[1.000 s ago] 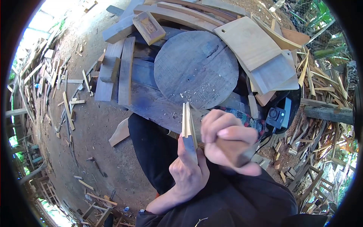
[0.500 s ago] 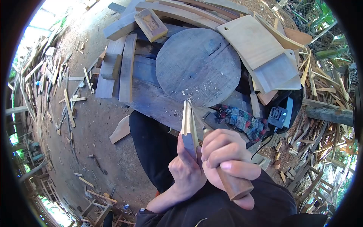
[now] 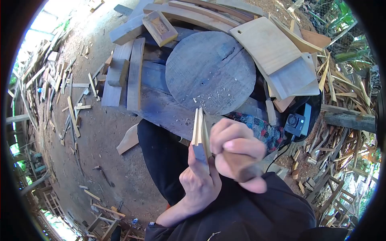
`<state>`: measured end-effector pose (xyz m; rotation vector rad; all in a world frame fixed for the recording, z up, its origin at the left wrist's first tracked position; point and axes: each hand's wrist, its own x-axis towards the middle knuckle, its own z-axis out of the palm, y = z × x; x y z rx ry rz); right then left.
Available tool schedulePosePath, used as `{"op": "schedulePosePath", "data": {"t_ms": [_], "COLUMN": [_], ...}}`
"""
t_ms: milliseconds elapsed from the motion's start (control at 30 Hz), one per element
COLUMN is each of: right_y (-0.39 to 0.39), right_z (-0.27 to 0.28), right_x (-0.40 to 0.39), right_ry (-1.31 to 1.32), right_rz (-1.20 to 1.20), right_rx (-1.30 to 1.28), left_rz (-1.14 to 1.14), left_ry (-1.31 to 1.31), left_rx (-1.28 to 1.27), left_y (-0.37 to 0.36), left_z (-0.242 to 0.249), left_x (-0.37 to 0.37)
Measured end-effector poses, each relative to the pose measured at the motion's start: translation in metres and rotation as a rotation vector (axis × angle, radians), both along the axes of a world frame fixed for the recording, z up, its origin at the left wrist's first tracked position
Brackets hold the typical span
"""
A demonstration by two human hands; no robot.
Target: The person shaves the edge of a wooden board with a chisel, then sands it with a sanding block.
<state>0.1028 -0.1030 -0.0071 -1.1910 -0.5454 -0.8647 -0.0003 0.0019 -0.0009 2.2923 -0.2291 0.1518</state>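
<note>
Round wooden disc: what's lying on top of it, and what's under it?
On the round wooden disc lie small pale wood chips; the pale board touches its right edge. Under it, grey planks show at the left; the rest beneath is covered.

Outdoor woodworking yard, stacked planks (image 3: 134, 72), offcuts (image 3: 76, 108), dirt ground (image 3: 104, 160)

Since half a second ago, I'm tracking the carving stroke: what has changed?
The right hand, gripping the wooden-handled tool, slid up along the wood piece and now blurs, hiding the blade. The left hand kept its hold on the piece, upright as before. The round board and shavings did not move.
</note>
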Motion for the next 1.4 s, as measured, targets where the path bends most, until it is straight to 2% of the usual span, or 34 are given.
{"op": "schedulePosePath", "data": {"t_ms": [133, 267, 367, 400, 467, 533, 567, 600, 667, 733, 800, 900, 967, 1100, 1133, 1200, 1267, 1400], "right_y": [-0.006, -0.006, -0.003, -0.002, -0.002, -0.008, -0.014, -0.023, -0.037, -0.059, -0.068, -0.095, -0.109, -0.129, -0.127, -0.118, -0.095, -0.067], "right_z": [0.032, 0.004, 0.025, 0.016, -0.011, 0.007, 0.014, 0.02, 0.031, 0.034, 0.033, 0.012, 0.0, -0.007, -0.004, 0.003, 0.011, 0.018], "right_x": [-0.028, -0.002, -0.019, -0.014, 0.004, 0.001, -0.001, 0.0, 0.005, 0.009, 0.018, 0.032, 0.036, 0.027, 0.024, 0.018, 0.007, -0.018], "right_ry": [-0.037, -0.032, -0.132, -0.129, -0.082, -0.033, -0.016, -0.002, 0.07, 0.244, 0.526, 0.676, 0.684, 0.741, 0.742, 0.806, 0.867, 0.914], "right_rz": [0.055, 0.018, 0.046, 0.045, 0.045, 0.103, 0.097, 0.096, 0.034, -0.042, -0.218, -0.278, -0.242, -0.064, -0.053, 0.191, 0.239, 0.425], "right_rx": [0.144, 0.037, 0.163, 0.163, -0.001, 0.124, 0.174, 0.221, 0.444, 0.536, 0.708, 0.697, 0.785, 0.653, 0.641, 0.513, 0.501, 0.011], "left_rz": [0.016, -0.022, 0.005, -0.005, -0.028, 0.028, 0.113, 0.118, 0.307, 0.371, 0.367, 0.438, 0.427, 0.424, 0.407, 0.397, 0.404, 0.336], "left_ry": [0.021, 0.002, 0.012, 0.016, 0.011, 0.067, 0.253, 0.249, 0.429, 0.435, 0.459, 0.346, 0.378, 0.37, 0.377, 0.375, 0.34, 0.304], "left_rx": [-0.007, 0.012, 0.029, 0.037, 0.045, -0.009, -0.049, -0.049, -0.214, -0.373, -0.582, -0.648, -0.875, -1.004, -1.047, -1.1, -1.141, -1.149], "left_y": [-0.001, 0.001, 0.002, 0.004, 0.006, 0.009, 0.012, 0.017, 0.037, 0.062, 0.089, 0.102, 0.11, 0.118, 0.118, 0.117, 0.115, 0.121], "left_z": [0.002, 0.003, 0.005, 0.005, 0.004, 0.002, 0.009, 0.01, 0.009, -0.002, -0.024, -0.047, -0.055, -0.053, -0.05, -0.043, -0.038, -0.036], "left_x": [-0.001, 0.003, 0.001, 0.0, 0.0, -0.002, -0.008, -0.007, -0.006, -0.001, 0.003, 0.005, -0.002, -0.015, -0.018, -0.024, -0.029, -0.047]}}
